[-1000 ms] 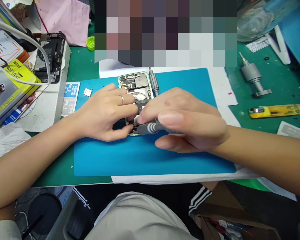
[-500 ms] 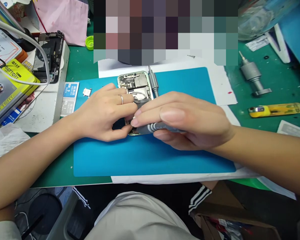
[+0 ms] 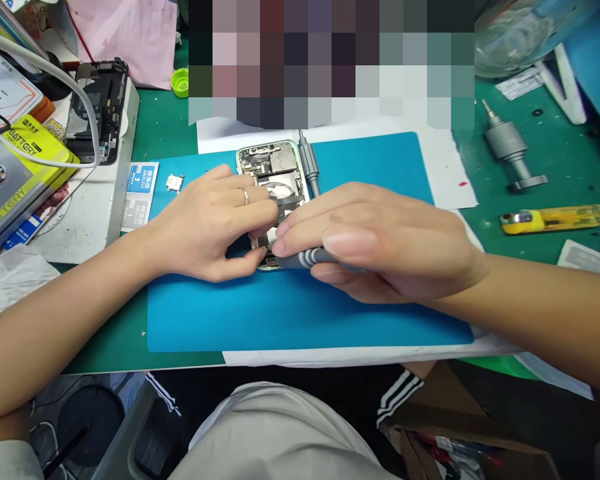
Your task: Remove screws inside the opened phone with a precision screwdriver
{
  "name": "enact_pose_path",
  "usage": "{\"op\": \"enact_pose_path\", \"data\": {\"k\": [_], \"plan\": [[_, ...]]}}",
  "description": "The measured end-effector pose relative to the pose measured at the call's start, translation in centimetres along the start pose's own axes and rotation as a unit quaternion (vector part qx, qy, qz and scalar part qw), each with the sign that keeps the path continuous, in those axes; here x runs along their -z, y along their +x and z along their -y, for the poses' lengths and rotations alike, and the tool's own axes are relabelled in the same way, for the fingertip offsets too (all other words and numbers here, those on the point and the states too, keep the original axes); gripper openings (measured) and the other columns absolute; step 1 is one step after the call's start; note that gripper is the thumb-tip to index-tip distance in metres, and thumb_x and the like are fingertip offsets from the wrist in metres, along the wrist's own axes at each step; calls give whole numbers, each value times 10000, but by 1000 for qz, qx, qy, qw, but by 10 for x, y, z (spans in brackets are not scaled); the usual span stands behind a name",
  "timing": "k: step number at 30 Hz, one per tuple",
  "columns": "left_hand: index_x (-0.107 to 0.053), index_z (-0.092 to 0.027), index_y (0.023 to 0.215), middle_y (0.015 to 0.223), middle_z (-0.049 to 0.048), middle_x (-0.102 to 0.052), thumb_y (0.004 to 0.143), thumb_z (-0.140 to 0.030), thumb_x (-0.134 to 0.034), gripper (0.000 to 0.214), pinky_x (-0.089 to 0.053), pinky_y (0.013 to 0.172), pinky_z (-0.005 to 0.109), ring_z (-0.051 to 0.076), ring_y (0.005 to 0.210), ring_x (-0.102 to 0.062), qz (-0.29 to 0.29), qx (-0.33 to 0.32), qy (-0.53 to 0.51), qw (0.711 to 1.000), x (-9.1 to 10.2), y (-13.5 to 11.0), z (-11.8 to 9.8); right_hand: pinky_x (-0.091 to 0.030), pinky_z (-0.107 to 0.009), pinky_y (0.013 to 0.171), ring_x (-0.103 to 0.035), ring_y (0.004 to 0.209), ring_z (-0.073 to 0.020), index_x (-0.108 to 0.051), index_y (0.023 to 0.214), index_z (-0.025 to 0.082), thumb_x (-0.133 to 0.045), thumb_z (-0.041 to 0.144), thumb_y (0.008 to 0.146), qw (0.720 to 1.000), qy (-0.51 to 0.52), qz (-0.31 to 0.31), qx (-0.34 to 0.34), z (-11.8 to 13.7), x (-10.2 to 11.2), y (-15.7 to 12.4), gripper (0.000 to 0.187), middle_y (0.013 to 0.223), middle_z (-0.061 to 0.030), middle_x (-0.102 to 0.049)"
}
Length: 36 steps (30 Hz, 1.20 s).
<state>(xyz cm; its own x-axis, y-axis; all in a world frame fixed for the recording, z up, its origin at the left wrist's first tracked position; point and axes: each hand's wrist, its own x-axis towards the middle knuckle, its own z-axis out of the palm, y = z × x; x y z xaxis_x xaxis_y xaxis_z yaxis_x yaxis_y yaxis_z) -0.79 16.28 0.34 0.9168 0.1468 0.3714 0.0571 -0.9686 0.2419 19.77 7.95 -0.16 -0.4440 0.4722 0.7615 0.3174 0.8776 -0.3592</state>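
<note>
An opened smartphone (image 3: 286,160) lies on the blue mat (image 3: 280,313), its inner boards and parts bare. My left hand (image 3: 215,223), with a ring on one finger, grips it from the left; the fingers curl over its middle and the thumb is at its lower left. In my right hand (image 3: 395,243) is a grey tool with pale stripes (image 3: 307,257), held between thumb and fingers over the phone's lower end. Its tip is hidden, and its exact kind is unclear. A grey screwdriver (image 3: 308,163) lies along the phone's right side.
A small metal part (image 3: 175,183) sits left of the phone by a blue-and-grey wipe packet (image 3: 139,197). Another grey screwdriver (image 3: 507,148) and a yellow lighter (image 3: 555,219) lie at right. Battery boxes (image 3: 25,180) and another opened phone (image 3: 97,110) are at left.
My right hand and the striped tool have shifted slightly right, leaving a small gap from my left thumb and showing more of the phone's lower part. The left hand is almost still.
</note>
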Motion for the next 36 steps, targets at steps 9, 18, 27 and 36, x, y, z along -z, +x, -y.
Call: {"op": "enact_pose_path", "data": {"k": [9, 18, 27, 36], "plan": [[-423, -232, 791, 725, 10, -600, 840, -322, -568, 178, -360, 632, 389, 235, 787, -617, 6, 3, -1, 1000, 1, 1, -1, -591, -313, 1005, -676, 1167, -150, -265, 1571, 215, -408, 120, 1007, 996, 65, 68, 8, -3, 8, 5, 590, 1134, -66, -729], [-438, -231, 793, 759, 16, -617, 838, -298, -559, 146, -366, 639, 390, 231, 767, -619, 9, 9, -9, 1000, 2, 2, -1, -609, -300, 863, -699, 966, -127, -542, 1309, 252, -405, 286, 1031, 999, 18, 22, 14, -4, 5, 4, 312, 1050, -7, -701], [-440, -234, 774, 727, 16, -586, 845, -338, -581, 189, -393, 666, 395, 242, 780, -619, 13, 9, -17, 1000, 1, 2, 0, -607, -280, 861, -731, 947, -108, -579, 1203, 281, -432, 230, 1011, 999, 9, 37, -21, 2, 7, 5, 247, 979, 21, -735], [-444, -233, 771, 723, 21, -581, 877, -363, -557, 202, -406, 682, 400, 240, 789, -616, 29, 15, -9, 999, 2, 2, 0, -598, -302, 932, -699, 1063, -113, -581, 1193, 145, -418, 95, 999, 997, 25, 63, 39, 1, 12, 8, 259, 1102, -57, -726]]}}
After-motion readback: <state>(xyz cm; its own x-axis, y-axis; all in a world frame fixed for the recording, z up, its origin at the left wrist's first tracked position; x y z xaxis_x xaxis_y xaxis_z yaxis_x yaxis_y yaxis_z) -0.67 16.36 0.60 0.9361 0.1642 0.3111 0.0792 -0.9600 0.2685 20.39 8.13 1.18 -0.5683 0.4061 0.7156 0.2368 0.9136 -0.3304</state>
